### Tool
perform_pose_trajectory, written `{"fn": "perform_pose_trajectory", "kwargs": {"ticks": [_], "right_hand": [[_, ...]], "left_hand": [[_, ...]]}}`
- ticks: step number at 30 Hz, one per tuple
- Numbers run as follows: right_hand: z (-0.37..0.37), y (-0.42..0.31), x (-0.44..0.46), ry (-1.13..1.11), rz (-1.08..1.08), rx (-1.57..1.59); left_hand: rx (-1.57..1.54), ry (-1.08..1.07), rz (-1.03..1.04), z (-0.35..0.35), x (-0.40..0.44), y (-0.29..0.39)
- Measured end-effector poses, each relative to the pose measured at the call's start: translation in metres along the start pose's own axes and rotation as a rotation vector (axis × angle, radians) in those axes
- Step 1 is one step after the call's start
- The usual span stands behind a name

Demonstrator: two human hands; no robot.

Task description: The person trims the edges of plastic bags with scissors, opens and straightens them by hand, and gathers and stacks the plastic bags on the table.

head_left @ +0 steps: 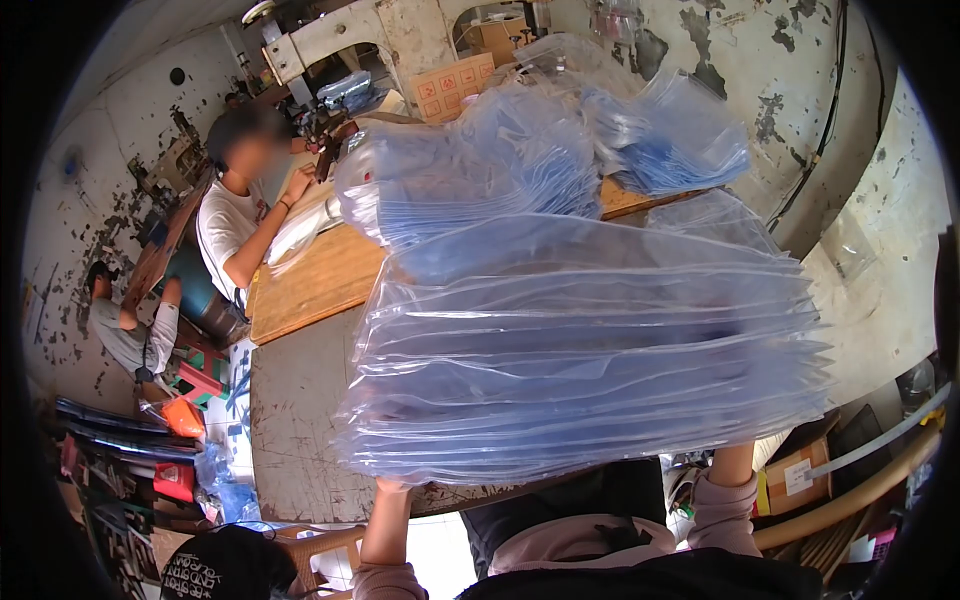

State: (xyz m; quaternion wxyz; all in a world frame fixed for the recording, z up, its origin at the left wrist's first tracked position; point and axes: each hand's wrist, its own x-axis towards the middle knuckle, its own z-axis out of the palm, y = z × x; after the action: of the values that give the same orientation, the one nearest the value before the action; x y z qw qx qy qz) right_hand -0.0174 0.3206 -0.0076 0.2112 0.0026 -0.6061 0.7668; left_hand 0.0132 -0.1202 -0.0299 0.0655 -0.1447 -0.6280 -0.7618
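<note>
A thick stack of clear, bluish plastic bags spreads in front of me, its layered edges fanned from left to right. At its lower left corner my left hand holds it from beneath, and the plastic covers most of the fingers. My right hand grips the lower right side, with only the part near the wrist showing below the layers. The stack hides part of the grey worktable.
More bundles of clear plastic lie on a wooden table behind. A person works at its left, beside a sewing machine. Another person sits farther left. A dark cap shows at lower left. A cardboard box stands at right.
</note>
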Motion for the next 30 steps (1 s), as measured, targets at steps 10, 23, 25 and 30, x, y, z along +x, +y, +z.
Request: {"fn": "perform_pose_trajectory", "kwargs": {"ticks": [10,23,25,30], "right_hand": [[-0.001,0.003,0.003,0.006,0.001,-0.007],[-0.002,0.005,0.007,-0.002,0.004,-0.009],[-0.002,0.006,0.008,-0.001,0.004,-0.008],[-0.002,0.002,0.013,0.003,-0.014,-0.037]], "left_hand": [[0.023,0.012,-0.032,0.004,0.005,-0.001],[0.068,0.046,-0.079,0.006,0.010,0.000],[0.083,0.058,-0.092,0.007,0.011,0.001],[0.169,0.096,-0.134,0.012,0.025,0.007]]}}
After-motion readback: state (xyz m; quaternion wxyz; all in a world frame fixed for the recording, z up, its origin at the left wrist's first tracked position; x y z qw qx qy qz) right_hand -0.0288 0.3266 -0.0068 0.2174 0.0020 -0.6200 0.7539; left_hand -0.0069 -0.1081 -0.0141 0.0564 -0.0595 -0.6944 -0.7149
